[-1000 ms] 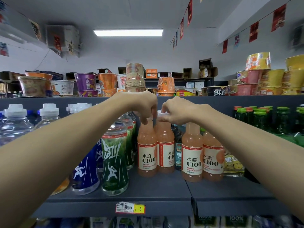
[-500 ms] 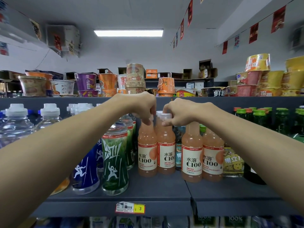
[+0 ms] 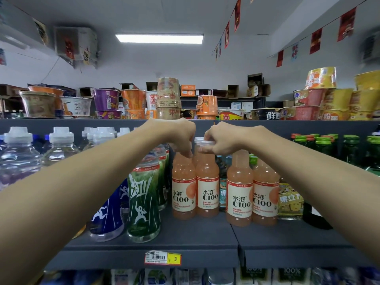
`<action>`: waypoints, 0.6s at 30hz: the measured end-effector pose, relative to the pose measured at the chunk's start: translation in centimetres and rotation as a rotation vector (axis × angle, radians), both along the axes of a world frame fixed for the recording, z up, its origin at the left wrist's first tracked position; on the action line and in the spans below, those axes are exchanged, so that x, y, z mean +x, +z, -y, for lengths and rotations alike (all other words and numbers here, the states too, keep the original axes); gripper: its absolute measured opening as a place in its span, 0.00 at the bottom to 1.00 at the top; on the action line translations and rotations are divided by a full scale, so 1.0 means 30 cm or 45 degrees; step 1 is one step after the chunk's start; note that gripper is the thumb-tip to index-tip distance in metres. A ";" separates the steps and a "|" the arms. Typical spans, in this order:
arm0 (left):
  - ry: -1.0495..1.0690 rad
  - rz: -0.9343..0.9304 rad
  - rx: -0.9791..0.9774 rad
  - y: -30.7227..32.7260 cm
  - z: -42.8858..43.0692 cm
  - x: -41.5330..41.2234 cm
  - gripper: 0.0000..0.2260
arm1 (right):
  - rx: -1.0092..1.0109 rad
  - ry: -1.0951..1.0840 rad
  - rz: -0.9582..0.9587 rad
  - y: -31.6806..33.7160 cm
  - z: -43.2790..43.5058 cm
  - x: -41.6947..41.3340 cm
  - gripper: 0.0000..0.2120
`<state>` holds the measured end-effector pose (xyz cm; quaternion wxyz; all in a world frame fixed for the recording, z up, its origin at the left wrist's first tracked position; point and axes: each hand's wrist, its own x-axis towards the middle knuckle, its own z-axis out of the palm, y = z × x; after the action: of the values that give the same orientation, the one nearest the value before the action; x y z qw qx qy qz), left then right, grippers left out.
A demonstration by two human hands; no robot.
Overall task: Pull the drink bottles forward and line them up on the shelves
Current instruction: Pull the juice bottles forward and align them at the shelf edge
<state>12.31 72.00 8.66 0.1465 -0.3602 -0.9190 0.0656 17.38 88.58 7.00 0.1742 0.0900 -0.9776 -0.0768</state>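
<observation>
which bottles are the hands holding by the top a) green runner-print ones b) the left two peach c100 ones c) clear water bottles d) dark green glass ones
b: the left hand and the right hand each grip the top of one of the left two peach C100 bottles.

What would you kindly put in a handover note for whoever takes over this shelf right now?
Left hand: grips the top of the left C100 bottle.
Right hand: pinches the cap of the next C100 bottle.
Both bottles stand upright on the shelf, farther back than the right C100 pair.
Done: the right C100 pair stands nearer the front edge.
Left: likely draw the two held bottles forward until level with that pair.
</observation>
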 end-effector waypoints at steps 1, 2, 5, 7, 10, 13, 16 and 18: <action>0.004 0.006 0.008 0.000 0.000 0.007 0.09 | -0.014 0.007 0.008 0.003 0.002 0.004 0.24; 0.009 0.018 0.017 0.002 0.004 0.014 0.08 | -0.019 0.016 0.012 0.007 0.005 0.011 0.23; 0.026 0.054 0.026 0.010 0.017 0.033 0.08 | -0.012 0.045 0.000 0.015 0.018 0.041 0.24; 0.029 0.070 0.022 0.014 0.026 0.054 0.09 | -0.008 0.065 -0.015 0.016 0.022 0.067 0.25; 0.028 0.089 0.024 0.022 0.039 0.110 0.08 | -0.020 0.094 -0.018 0.017 0.020 0.116 0.26; 0.003 0.124 0.047 0.028 0.048 0.178 0.06 | -0.022 0.111 -0.010 0.023 0.021 0.177 0.27; -0.056 0.152 0.077 0.028 0.049 0.252 0.06 | -0.006 0.124 -0.004 0.034 0.020 0.249 0.29; -0.085 0.170 0.108 0.026 0.041 0.299 0.07 | -0.024 0.120 -0.004 0.044 0.005 0.302 0.27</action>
<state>21.27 70.76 9.44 0.1022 -0.3878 -0.9161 -0.0026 26.46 88.43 8.32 0.1801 0.1343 -0.9726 -0.0596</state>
